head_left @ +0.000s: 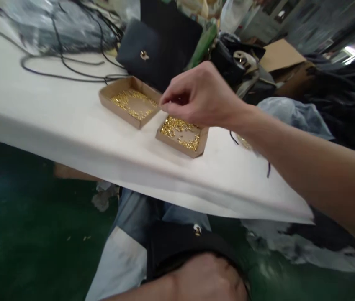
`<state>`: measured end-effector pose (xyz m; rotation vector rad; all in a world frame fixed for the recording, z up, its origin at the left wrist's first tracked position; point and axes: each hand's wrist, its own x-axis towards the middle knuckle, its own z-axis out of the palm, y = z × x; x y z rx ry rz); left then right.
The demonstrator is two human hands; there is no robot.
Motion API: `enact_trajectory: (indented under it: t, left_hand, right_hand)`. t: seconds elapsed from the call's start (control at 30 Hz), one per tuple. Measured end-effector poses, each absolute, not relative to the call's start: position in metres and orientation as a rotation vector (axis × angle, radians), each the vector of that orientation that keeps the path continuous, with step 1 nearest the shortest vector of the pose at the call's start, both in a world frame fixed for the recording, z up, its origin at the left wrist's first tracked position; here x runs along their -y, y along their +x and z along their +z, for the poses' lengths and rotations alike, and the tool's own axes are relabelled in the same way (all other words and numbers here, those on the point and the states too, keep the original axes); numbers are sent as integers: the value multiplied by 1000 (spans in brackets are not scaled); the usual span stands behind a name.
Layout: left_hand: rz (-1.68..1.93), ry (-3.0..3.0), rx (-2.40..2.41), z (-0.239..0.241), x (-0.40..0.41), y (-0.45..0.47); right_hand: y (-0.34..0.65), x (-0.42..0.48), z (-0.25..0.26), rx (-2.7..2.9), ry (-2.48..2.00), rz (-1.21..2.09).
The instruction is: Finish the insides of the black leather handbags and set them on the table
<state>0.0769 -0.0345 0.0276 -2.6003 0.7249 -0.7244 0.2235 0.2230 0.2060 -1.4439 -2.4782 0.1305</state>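
Observation:
Above two shallow cardboard trays, my right hand [196,94] is closed in a pinch. Whatever is between its fingertips is too small to name. The nearer tray [177,145] lies just below that hand and holds many small gold metal pieces [193,144]. Left of it, the other tray [117,109] has similar gold pieces [125,106] spread round its bare middle. Low in view, my left hand [209,278] is curled at the opening of a black bag [168,240] on my lap. A metal clasp [197,229] shows on the bag. The left fingertips are hidden.
Behind the trays stands a dark bag flap with a gold clasp [144,54]. Black cords [67,77] and clear plastic [61,29] lie at the back left of the white table [39,106]. An open cardboard box [282,56] and dark bags crowd the right.

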Motion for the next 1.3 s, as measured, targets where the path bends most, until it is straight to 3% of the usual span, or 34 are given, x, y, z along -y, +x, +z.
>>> enact_trajectory:
  t: [0.13,0.23,0.43,0.6,0.8,0.87,1.03,1.3]
  left_hand:
    - [-897,-3389,-433,18,40,75]
    - [-982,-3591,-433,18,39,73]
    - [-869,-3619,-522,14,46,74]
    - [-905,-3583,-514,15,54,72]
    - [-913,-3553,-454,23,55,71]
    - [-856,-3557,-435,25,56,71]
    - [-871,-3617,-346,23,65,69]
    - [-1088,-3612,-188,14,68,62]
  right_hand:
    - [248,-81,224,2164,-1731,799]
    - [252,7,213,1920,-1991,1343]
    - [248,79,177,1478,-2134,1792]
    - [244,98,168,1385,-2197,1708]
    - [240,121,156,2289,-2127,992]
    - [239,123,153,2543,-2149,890]
    - [238,108,151,2621,-2403,1148]
    - [247,100,146,2376,-2403,1418]
